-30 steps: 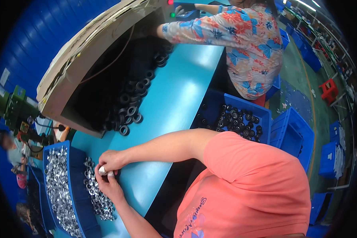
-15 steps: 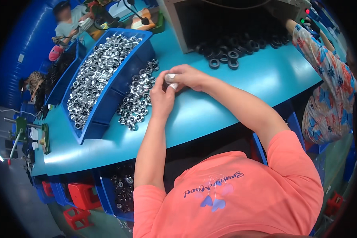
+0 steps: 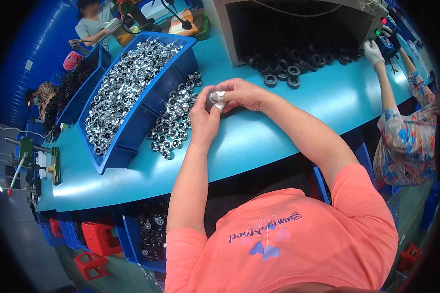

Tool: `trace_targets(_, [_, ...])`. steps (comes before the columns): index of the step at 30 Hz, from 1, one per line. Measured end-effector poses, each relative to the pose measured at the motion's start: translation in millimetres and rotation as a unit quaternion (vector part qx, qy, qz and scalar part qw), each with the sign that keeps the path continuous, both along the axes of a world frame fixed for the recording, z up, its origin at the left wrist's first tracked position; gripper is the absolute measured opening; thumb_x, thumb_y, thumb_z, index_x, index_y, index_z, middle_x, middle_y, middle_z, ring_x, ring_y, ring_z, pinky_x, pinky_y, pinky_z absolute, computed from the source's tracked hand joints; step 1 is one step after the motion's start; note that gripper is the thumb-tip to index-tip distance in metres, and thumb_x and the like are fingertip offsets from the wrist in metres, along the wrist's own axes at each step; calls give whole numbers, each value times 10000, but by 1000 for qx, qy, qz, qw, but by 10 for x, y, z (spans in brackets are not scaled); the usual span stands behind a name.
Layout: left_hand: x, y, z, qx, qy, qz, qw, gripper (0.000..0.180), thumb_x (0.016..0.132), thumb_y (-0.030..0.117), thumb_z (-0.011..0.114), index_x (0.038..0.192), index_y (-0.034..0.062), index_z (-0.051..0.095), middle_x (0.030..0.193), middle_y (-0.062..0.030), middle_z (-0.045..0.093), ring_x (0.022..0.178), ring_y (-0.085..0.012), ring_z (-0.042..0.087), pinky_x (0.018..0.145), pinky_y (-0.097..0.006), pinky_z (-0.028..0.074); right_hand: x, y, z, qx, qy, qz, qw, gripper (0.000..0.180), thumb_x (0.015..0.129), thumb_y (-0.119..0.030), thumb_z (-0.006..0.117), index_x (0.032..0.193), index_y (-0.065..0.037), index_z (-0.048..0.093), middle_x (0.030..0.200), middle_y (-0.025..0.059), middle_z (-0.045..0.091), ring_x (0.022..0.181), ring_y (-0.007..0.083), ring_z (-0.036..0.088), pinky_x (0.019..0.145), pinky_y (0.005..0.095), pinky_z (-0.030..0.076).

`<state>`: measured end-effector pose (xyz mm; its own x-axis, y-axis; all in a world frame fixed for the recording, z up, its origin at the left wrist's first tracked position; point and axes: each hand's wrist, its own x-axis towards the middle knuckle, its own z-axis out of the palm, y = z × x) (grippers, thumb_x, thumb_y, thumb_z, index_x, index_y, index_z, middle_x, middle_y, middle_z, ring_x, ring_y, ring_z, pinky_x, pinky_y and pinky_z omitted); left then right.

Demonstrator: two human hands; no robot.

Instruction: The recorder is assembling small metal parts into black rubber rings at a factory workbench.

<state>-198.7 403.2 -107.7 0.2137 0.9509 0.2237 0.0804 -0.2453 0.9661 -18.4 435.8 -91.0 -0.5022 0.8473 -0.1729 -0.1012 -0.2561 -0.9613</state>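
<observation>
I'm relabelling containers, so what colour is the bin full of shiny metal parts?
Blue; the bin shows best in the head view.

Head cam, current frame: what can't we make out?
All in the head view:
Small part: mostly hidden by the left hand and right hand; full shape unclear.
Rearmost black rings: lost in shadow inside the boxy housing.
Under-table blue bin: partly covered by tabletop and coral sleeve.
Right-hand co-worker: cut off by the dark fisheye rim.
</observation>
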Motion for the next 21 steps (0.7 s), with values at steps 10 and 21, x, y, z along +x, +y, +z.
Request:
trace_targets(10, [-2, -2, 36, -36, -48, -23, 998, 449, 949, -29, 649, 1381, -13, 525, 1197, -83, 653, 1095, -153, 643, 938, -285, 536, 38, 13, 8, -43, 29, 9, 999, 408, 950, -257, 734, 1279, -29, 655, 1168, 58, 695, 1044, 154, 677, 916, 327, 562])
trace_targets(21, [2, -12, 18, -24, -38, -23, 999, 495, 919, -3, 695, 1385, -9, 527, 1193, -90, 665, 1094, -160, 650, 942, -300, 539, 4, -7, 49, -3, -2, -13, 1000, 372, 936, -195, 742, 1243, 1, 664, 1107, 66, 706, 1006, 143, 676, 851, 298, 570])
